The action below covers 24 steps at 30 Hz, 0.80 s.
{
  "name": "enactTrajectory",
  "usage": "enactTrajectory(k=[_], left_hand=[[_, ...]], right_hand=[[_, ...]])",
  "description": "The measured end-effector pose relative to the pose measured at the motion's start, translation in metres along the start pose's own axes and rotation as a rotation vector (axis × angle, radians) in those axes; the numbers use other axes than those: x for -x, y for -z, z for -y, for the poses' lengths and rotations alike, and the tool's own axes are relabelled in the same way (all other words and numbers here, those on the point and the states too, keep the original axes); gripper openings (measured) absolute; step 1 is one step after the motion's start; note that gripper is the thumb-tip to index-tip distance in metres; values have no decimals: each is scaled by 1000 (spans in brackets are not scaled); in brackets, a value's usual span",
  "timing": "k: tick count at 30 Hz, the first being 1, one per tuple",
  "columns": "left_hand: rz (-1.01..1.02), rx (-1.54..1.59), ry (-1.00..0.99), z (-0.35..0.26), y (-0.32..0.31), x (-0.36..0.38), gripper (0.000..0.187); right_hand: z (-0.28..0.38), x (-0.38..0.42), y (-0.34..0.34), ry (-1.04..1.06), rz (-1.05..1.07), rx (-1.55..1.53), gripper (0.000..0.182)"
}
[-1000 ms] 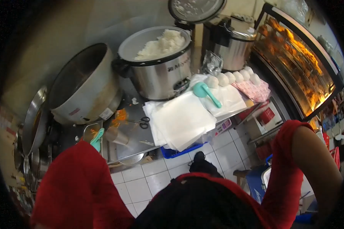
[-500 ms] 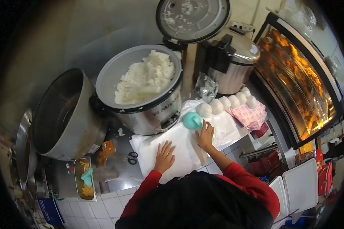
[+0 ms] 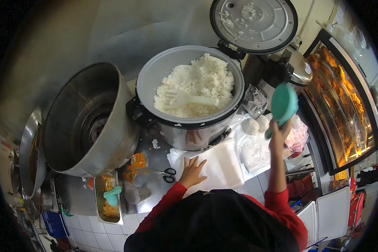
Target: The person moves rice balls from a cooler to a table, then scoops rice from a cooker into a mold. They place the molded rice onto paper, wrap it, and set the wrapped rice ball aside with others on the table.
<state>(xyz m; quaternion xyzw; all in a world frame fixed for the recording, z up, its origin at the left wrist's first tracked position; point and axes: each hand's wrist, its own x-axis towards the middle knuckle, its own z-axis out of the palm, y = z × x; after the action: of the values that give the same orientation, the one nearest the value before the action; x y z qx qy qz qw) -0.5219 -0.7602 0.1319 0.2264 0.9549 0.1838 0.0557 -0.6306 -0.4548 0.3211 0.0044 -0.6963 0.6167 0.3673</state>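
My left hand lies flat with fingers spread on a stack of white wrapping paper. My right hand grips the handle of a teal scoop, raised at the right with its round bowl upward. Behind and below the scoop, white rice balls sit in a row on plastic, partly hidden by it. Left of the scoop stands the open rice cooker, with cooked rice heaped inside. A white slotted spatula rests on that rice.
The cooker's lid stands raised behind. A big metal pot is at the left, near black scissors and a metal tray of shredded food with a teal utensil. A lit glass display case of fried food stands right.
My right hand has lifted the teal scoop off the paper, up and to the right. My left hand stays flat on the paper. The whole view has shifted, with the cooker now further right.
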Motion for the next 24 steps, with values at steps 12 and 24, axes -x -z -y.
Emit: enactTrajectory(k=[12,24], left_hand=[[-155,90,-242,1,-32,14,55],[-124,84,-241,-3,-25,10,54]], right_hand=[[68,-42,-285,465,1481,1123,44],[149,-86,-194,574,1038,991,32]])
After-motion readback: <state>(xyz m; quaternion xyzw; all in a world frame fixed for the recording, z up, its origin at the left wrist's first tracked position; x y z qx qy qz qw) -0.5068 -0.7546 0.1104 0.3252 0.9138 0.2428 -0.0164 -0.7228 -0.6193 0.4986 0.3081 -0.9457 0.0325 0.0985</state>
